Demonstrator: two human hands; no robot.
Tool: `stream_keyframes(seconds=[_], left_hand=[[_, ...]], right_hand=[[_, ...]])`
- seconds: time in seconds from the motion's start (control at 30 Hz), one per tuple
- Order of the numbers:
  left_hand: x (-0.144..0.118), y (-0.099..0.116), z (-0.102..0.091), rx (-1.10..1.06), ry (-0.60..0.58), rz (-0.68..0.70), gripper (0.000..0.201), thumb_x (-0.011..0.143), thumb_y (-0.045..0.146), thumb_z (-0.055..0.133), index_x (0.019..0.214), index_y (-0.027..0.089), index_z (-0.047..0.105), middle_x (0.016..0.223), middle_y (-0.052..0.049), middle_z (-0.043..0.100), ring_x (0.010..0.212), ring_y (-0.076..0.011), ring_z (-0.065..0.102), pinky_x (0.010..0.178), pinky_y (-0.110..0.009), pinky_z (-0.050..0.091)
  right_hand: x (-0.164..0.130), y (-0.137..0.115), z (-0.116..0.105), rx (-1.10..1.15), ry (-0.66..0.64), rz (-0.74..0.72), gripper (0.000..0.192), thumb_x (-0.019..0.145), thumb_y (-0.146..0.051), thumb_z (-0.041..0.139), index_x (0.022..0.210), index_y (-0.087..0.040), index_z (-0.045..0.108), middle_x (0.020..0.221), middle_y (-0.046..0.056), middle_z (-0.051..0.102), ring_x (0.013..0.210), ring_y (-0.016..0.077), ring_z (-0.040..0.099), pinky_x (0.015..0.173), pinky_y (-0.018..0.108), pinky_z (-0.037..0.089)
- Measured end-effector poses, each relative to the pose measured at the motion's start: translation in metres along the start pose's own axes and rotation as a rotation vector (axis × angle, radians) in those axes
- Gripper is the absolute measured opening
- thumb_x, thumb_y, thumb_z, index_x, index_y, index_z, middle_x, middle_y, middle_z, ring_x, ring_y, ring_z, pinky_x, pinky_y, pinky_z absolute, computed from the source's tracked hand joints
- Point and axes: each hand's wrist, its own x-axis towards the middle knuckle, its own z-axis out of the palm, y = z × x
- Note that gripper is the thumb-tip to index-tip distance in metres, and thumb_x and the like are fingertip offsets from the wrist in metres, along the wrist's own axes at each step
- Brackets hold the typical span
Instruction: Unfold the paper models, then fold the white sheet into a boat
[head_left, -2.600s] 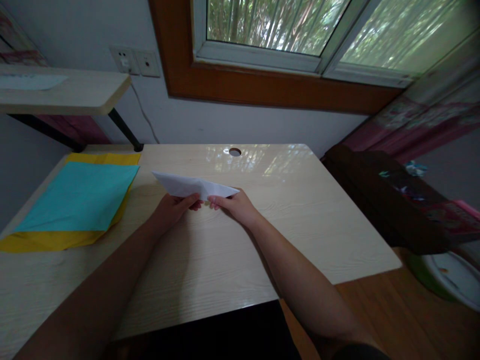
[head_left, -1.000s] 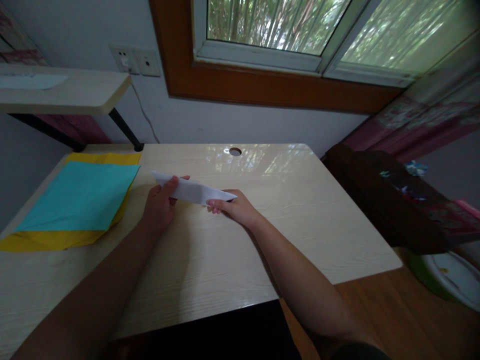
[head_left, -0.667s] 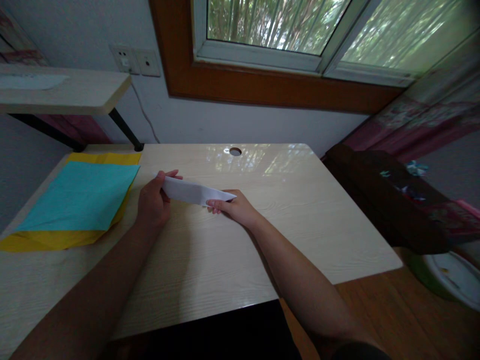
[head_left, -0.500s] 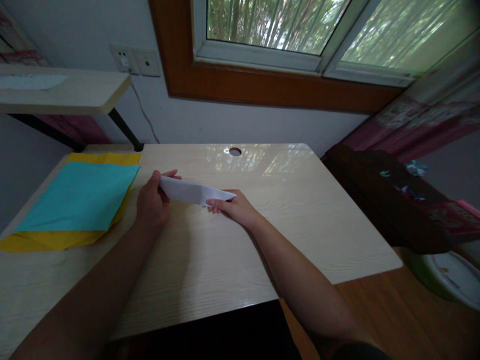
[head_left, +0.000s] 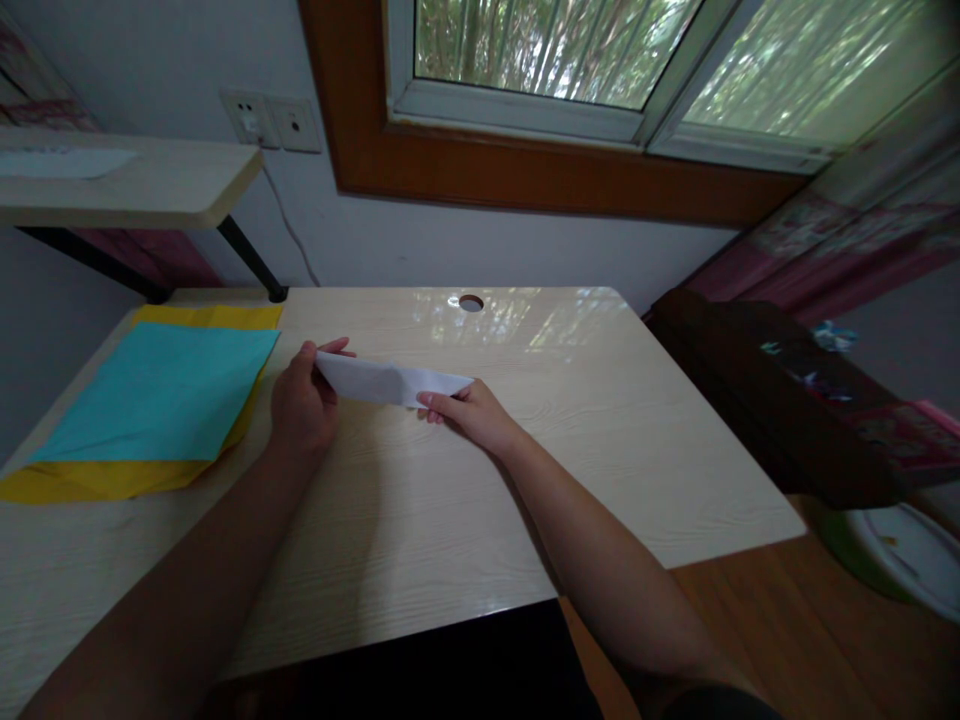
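One long, narrow folded white paper strip (head_left: 390, 380), lengthwise left-to-right along the desk, is pinched at its ends by the left hand (head_left: 302, 405) and right hand (head_left: 474, 414).

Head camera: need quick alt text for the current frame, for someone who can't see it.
Two bare hands hold a folded white paper just above a pale wooden desk, the left hand pinching its left end and the right hand its right end. A teal sheet lies on a yellow sheet at the desk's left, below a window.
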Motion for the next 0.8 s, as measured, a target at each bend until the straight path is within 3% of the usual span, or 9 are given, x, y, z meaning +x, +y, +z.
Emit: stream_keyframes(seconds=[0.27,0.43,0.8], left_hand=[[-0.008,-0.006,0.0,0.087,-0.246,-0.068,0.045,0.082,0.054,0.072,0.105,0.015,0.076,0.098,-0.009,0.075,0.086,-0.0179,0.067,0.07,-0.026,0.053],[-0.016,-0.013,-0.001,0.286,-0.384,-0.136,0.04,0.069,0.044,0.086,0.096,0.017,0.075,0.088,-0.006,0.074,0.069,-0.0171,0.065,0.059,-0.027,0.051],[-0.016,-0.013,0.003,0.208,-0.229,-0.175,0.035,0.066,0.043,0.088,0.082,0.018,0.069,0.075,0.0,0.07,0.062,-0.014,0.061,0.056,-0.025,0.047]], right_hand=[[0.002,0.0,-0.002,0.005,0.047,-0.061,0.046,0.083,-0.062,0.069,0.066,-0.018,0.068,0.067,0.003,0.066,0.062,0.0134,0.056,0.063,0.027,0.044],[0.001,-0.002,-0.003,-0.051,0.021,-0.05,0.052,0.083,-0.066,0.066,0.061,-0.019,0.063,0.064,0.002,0.062,0.061,0.0131,0.052,0.062,0.028,0.041],[0.002,0.004,-0.002,-0.037,0.005,-0.033,0.048,0.081,-0.065,0.069,0.071,-0.018,0.069,0.067,0.002,0.064,0.062,0.0134,0.055,0.062,0.027,0.042]])
